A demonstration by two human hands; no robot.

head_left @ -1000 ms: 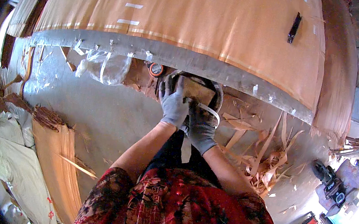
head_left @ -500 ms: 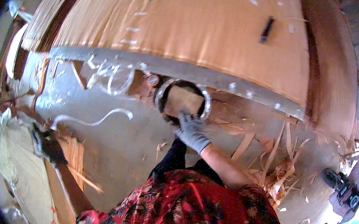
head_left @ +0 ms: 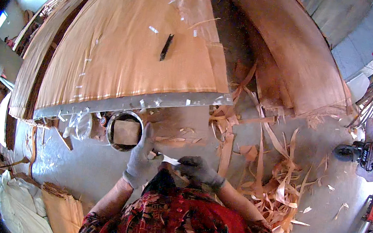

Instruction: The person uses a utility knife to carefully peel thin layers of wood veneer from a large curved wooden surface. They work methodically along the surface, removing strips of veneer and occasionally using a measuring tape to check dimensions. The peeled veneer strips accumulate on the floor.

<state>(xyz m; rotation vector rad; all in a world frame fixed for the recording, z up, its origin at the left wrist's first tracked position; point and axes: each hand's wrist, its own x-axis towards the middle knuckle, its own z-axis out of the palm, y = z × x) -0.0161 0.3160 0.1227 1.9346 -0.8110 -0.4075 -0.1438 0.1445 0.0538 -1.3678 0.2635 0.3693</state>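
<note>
My left hand [head_left: 139, 160], in a grey glove, is upright beside a round metal container [head_left: 107, 133], its fingers stretched out. A tan, squarish piece [head_left: 126, 132] sits inside the container, its inner rim dark. To the right, my gloved right hand [head_left: 202, 171] has its fingers closed on a short white strip [head_left: 171, 160], which points toward my left hand. The glove's fingertips look dark. Beyond both hands, a wide stack of thin wood veneer sheets [head_left: 124, 52] lies on a grey slab [head_left: 174, 98]. A black bar-shaped tool [head_left: 166, 48] rests on the veneer.
Veneer scraps [head_left: 282, 195] lie heaped on the floor at right. Another veneer stack [head_left: 293, 60] stands at far right, near a black wheeled machine [head_left: 370, 155]. A clear plastic bundle [head_left: 80, 125] is left of the container. Pale sheeting [head_left: 19, 203] lies at lower left.
The view has turned to the right. My left hand has come from the far left to beside the container. My right hand has left the container and now grips the white strip.
</note>
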